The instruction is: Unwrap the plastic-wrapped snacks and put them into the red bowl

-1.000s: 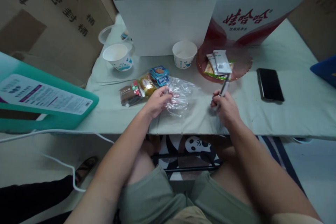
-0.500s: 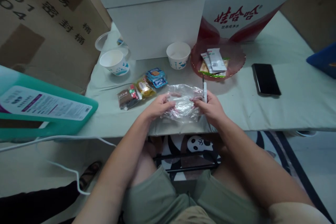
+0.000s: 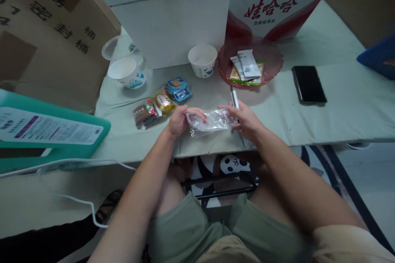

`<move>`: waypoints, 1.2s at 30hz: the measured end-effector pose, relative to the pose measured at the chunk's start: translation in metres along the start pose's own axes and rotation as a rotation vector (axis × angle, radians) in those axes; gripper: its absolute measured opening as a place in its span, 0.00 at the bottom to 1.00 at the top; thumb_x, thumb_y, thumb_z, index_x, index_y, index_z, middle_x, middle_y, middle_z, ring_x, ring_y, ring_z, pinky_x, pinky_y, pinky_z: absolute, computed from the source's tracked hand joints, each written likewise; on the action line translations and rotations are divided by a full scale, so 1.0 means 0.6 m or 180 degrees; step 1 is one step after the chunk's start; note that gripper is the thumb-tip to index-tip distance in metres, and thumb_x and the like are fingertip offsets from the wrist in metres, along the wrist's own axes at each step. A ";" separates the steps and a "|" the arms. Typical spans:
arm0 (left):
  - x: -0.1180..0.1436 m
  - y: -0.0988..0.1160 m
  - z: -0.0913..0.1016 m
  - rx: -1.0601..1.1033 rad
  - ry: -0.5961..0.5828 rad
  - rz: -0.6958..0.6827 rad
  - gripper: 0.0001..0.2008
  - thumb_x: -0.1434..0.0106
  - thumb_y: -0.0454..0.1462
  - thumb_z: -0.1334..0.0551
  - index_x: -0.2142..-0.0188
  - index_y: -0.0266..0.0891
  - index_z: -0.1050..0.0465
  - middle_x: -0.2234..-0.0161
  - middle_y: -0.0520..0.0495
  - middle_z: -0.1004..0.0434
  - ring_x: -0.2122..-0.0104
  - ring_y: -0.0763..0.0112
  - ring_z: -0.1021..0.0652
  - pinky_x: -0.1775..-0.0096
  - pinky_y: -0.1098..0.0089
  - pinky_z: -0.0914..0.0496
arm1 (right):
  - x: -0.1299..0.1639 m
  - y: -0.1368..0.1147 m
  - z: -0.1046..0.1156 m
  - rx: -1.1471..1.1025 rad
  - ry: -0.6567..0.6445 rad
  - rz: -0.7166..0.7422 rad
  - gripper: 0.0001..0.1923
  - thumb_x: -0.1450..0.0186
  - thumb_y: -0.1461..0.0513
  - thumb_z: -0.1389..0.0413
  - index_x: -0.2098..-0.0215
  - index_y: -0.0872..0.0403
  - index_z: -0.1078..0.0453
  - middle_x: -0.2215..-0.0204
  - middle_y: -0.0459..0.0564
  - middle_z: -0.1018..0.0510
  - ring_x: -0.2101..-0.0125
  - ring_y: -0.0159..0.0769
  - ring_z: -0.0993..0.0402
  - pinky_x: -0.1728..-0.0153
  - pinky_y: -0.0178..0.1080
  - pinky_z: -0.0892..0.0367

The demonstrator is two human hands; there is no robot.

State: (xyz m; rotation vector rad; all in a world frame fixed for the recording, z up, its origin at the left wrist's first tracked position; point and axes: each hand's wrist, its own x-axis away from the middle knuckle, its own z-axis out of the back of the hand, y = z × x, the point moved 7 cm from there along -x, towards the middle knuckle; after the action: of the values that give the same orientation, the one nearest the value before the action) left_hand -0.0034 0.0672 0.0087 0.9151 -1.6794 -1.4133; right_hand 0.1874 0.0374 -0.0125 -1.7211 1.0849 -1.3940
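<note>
Both hands pinch a clear plastic bag (image 3: 211, 121) between them: left hand (image 3: 179, 120) grips its left end, right hand (image 3: 245, 120) its right end, with a pen (image 3: 234, 98) tucked in the same grip. The bag's long axis runs left-right, low over the desk (image 3: 308, 127) edge. It is crumpled and glossy, contents unclear. Beyond the left grip lie snack packets (image 3: 160, 104); beyond the right, a red dish (image 3: 274, 59).

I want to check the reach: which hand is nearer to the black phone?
Right. The right hand is just left of the phone, at the clear bag's right end. The left hand is farther, at its left end.
</note>
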 end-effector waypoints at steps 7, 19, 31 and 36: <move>0.014 -0.007 0.008 -0.0633 -0.0008 0.0553 0.23 0.53 0.44 0.24 0.69 0.40 0.37 0.72 0.52 0.20 0.74 0.77 0.24 0.69 0.75 0.33 | 0.001 -0.005 0.004 0.0690 0.0033 0.0439 0.23 0.50 0.55 0.35 0.60 0.50 0.37 0.76 0.39 0.32 0.75 0.30 0.38 0.71 0.37 0.44; -0.017 -0.004 -0.006 -0.1548 0.0753 0.0006 0.18 0.44 0.40 0.30 0.54 0.39 0.22 0.66 0.49 0.22 0.72 0.73 0.28 0.67 0.72 0.33 | -0.002 -0.039 0.036 0.0914 0.1046 0.1446 0.11 0.43 0.54 0.39 0.69 0.50 0.36 0.74 0.43 0.32 0.72 0.33 0.36 0.64 0.40 0.37; -0.001 0.013 -0.030 -0.2239 0.0622 -0.0223 0.19 0.41 0.46 0.32 0.53 0.40 0.20 0.56 0.42 0.30 0.58 0.63 0.25 0.66 0.70 0.28 | -0.017 -0.027 -0.030 0.1300 0.0185 0.1432 0.10 0.45 0.54 0.38 0.69 0.52 0.27 0.75 0.45 0.24 0.74 0.34 0.32 0.67 0.39 0.35; -0.006 0.028 -0.007 -0.1782 0.0602 -0.0517 0.13 0.45 0.45 0.32 0.66 0.39 0.25 0.51 0.41 0.29 0.48 0.58 0.26 0.49 0.64 0.29 | -0.022 -0.019 -0.029 0.0525 0.0200 0.0995 0.18 0.45 0.48 0.36 0.65 0.51 0.30 0.68 0.45 0.21 0.82 0.26 0.39 0.79 0.35 0.43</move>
State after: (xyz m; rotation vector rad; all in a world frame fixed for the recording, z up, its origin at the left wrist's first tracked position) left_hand 0.0010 0.0711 0.0254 0.8368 -1.0035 -1.7224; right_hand 0.1712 0.0545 -0.0047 -1.3340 1.1804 -1.3050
